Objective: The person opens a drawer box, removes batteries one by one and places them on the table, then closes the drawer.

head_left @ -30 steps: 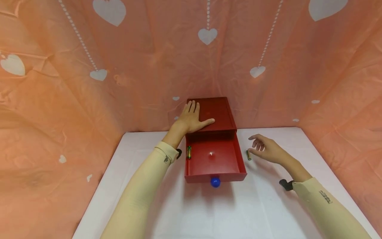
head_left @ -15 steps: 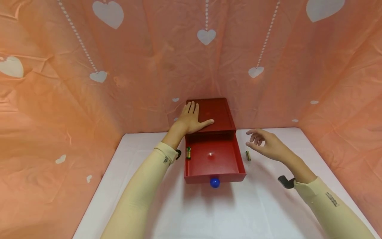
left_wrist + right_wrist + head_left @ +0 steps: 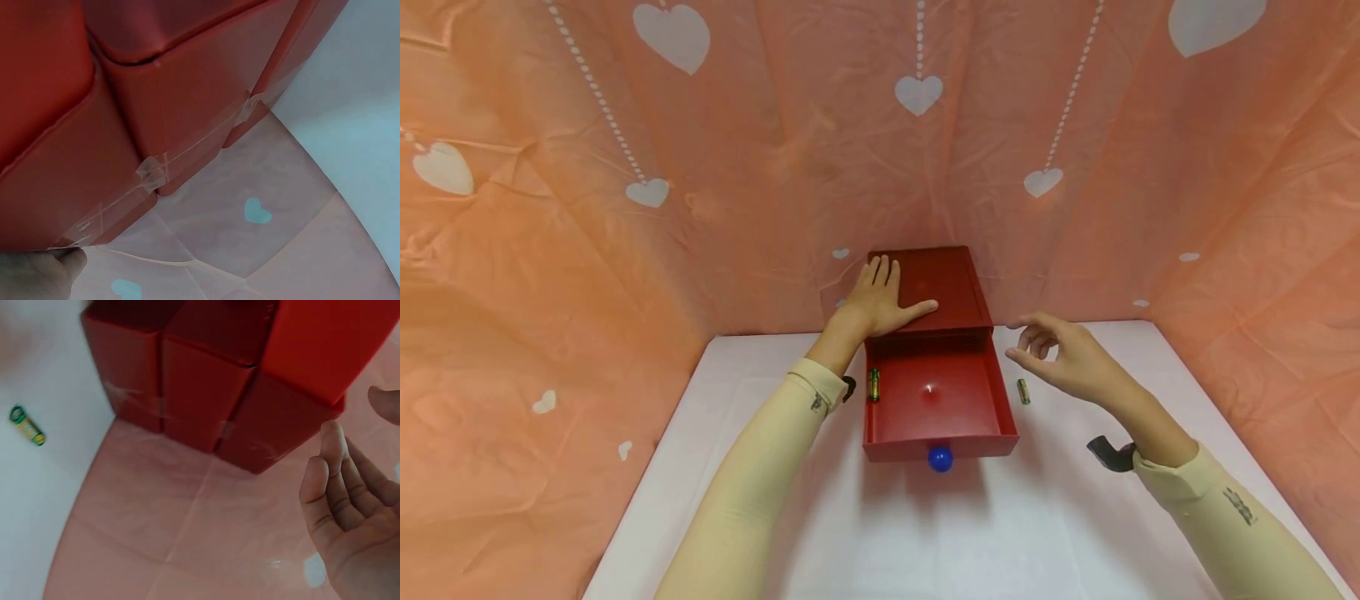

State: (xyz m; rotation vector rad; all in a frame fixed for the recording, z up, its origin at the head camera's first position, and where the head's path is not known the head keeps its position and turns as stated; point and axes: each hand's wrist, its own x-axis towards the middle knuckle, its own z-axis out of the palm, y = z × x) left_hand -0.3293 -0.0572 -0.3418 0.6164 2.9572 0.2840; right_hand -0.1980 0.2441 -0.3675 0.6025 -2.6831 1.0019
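Note:
A red cabinet has its top drawer pulled out, with a blue round knob on the front. My left hand rests on the cabinet top, fingers straight and thumb spread. One green-and-gold battery lies along the drawer's left side. Another battery lies on the white table just right of the drawer; the right wrist view shows this battery too. Beside the cabinet's front right corner is my right hand, fingers loosely bent, thumb apart, holding nothing.
A white cloth covers the table. Orange-pink curtain with white hearts surrounds it at the back and sides. Clear tape joins the cabinet's stacked red sections low in the left wrist view.
My right hand has moved away from the battery on the table, leftward and farther back toward the cabinet. That battery stays in place. My left hand has not moved.

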